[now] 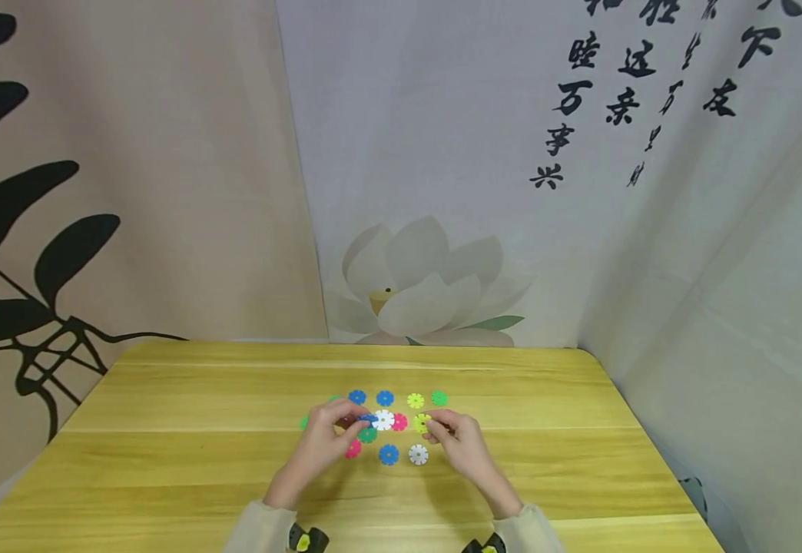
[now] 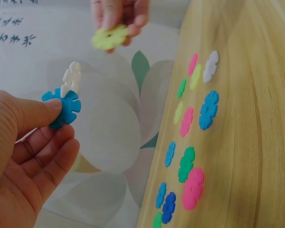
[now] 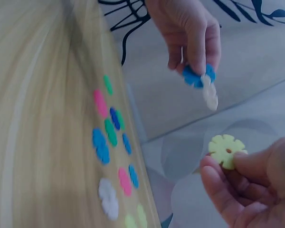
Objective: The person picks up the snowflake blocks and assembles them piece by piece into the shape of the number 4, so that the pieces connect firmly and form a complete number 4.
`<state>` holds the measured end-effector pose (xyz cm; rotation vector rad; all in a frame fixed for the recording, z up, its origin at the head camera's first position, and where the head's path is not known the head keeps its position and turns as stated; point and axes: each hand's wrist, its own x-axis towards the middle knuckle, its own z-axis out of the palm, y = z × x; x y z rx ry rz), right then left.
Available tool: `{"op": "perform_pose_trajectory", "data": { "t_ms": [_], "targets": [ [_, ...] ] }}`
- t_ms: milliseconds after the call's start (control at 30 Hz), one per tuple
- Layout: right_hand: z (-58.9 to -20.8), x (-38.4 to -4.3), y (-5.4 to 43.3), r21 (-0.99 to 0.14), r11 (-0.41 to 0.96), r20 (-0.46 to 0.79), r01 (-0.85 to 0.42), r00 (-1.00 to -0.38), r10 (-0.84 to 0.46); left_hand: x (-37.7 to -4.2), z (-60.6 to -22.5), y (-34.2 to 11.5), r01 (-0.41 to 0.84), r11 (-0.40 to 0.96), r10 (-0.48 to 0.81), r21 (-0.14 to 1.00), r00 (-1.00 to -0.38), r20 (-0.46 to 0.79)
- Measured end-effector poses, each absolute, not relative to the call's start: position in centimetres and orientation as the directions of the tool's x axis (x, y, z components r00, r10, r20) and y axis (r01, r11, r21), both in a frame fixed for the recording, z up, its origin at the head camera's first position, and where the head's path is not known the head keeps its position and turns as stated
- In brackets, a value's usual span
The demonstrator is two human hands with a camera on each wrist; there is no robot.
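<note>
Between the thumb and fingers of my left hand point(image 1: 325, 438) is a blue notched disc point(image 2: 66, 110), a flower-shaped plastic piece. A white notched disc point(image 2: 72, 78) is slotted into its edge and sticks out at an angle to it. My right hand point(image 1: 466, 447) pinches a yellow notched disc point(image 3: 224, 150) with a small hole in its centre. Both hands are raised above the table, facing each other, with a gap between the white disc and the yellow one.
Several loose notched discs lie on the wooden table point(image 1: 166, 461) beneath and around the hands. Among them are a blue disc point(image 1: 389, 455), a white disc point(image 1: 418, 455) and a green disc point(image 1: 439, 398). A printed cloth backdrop point(image 1: 442, 153) hangs behind the table's far edge.
</note>
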<state>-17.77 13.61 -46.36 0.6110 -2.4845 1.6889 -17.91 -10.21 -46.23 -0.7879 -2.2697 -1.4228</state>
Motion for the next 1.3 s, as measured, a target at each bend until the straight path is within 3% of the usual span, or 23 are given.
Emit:
{"op": "perform_pose_trajectory", "data": {
  "t_ms": [367,700,967,1300],
  "targets": [
    [-42.5,-16.3,11.4,-0.941,0.204,0.244,-0.270,-0.959,-0.143,-18.0,-46.2,-9.8,0.648,0.319,0.279,0.692,-0.762,0.585],
    [-42.7,-16.4,11.3,-0.920,0.227,0.289,-0.321,-0.944,-0.161,-17.7,-45.7,-9.8,0.671,0.299,0.288,0.679,-0.742,0.606],
    [-43.1,-16.4,11.2,-0.929,0.111,0.331,-0.352,-0.927,-0.174,-17.7,-45.8,-9.9,0.644,0.305,0.274,0.702,-0.765,0.583],
    [-43.2,-16.4,10.9,-0.903,0.095,0.398,-0.419,-0.899,-0.184,-17.6,-45.7,-10.0,0.648,0.301,0.268,0.700,-0.762,0.590]
  ]
}}
